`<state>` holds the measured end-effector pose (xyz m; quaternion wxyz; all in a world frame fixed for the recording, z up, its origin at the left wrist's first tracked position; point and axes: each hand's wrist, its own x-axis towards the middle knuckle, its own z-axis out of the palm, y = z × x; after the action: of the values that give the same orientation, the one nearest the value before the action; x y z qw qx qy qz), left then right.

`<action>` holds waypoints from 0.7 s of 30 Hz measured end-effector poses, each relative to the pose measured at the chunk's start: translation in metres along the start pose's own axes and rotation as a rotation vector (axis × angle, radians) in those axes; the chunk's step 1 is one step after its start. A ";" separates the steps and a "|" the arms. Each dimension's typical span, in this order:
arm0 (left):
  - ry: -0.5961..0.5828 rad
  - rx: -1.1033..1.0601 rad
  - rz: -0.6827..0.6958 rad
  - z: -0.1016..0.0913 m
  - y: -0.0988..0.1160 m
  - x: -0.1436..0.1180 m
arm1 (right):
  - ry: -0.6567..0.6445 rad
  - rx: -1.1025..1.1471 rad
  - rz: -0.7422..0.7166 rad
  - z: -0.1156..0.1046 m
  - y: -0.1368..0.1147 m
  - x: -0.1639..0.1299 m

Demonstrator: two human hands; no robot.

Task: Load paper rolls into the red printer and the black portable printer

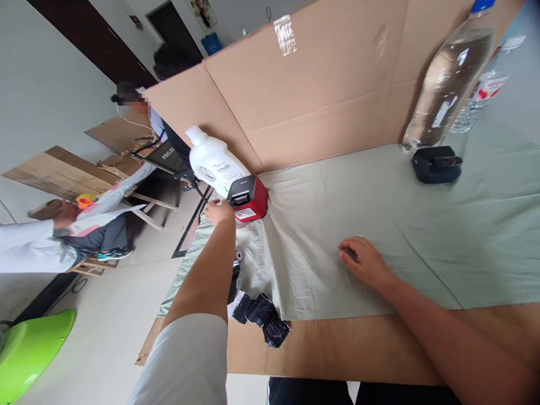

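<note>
A person's left hand [219, 212] reaches to the far left corner of a cloth-covered tabletop [379, 225], fingers curled against the near side of a small red label printer [248, 198]; whether they grip it or only touch it cannot be told from this angle. The printer sits at the pale green cloth's left edge, its black top facing up, with a white detergent bottle [213, 160] leaning just behind it, so little room remains on that side before the drop to the floor. The right hand [363, 261] lies relaxed and palm-down on the cloth in the near middle, holding nothing, seemingly steadying the fabric. Black rolls [264, 315] lie near the front edge, where the cloth ends and bare cardboard shows. A cardboard wall [320, 84] closes off the far side. Far right, a clear water bottle [449, 79] stands beside a small black case [436, 164]. Wide open cloth stretches between the hands and these items.
</note>
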<state>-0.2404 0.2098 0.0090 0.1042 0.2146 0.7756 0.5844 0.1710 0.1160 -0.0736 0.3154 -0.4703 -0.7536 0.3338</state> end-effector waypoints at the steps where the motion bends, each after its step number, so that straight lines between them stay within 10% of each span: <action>1: 0.028 0.074 0.102 0.006 -0.001 -0.018 | 0.003 0.001 -0.005 0.000 0.001 0.002; 6: -0.229 0.100 0.504 0.048 -0.019 -0.161 | 0.007 -0.012 -0.032 0.000 0.003 0.014; 11: -0.607 0.056 0.612 0.052 -0.047 -0.290 | -0.037 0.011 -0.081 -0.005 0.001 -0.008; 16: -0.792 0.067 0.565 0.031 -0.055 -0.312 | -0.092 0.054 -0.124 -0.042 0.027 -0.025; 21: -0.894 0.206 0.615 0.031 -0.048 -0.306 | 0.581 -0.373 0.162 -0.133 0.082 0.050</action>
<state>0.0336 0.0871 -0.0729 0.2261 0.6677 0.6106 0.3608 0.2987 0.2164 -0.0542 0.3979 -0.6534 -0.6406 0.0664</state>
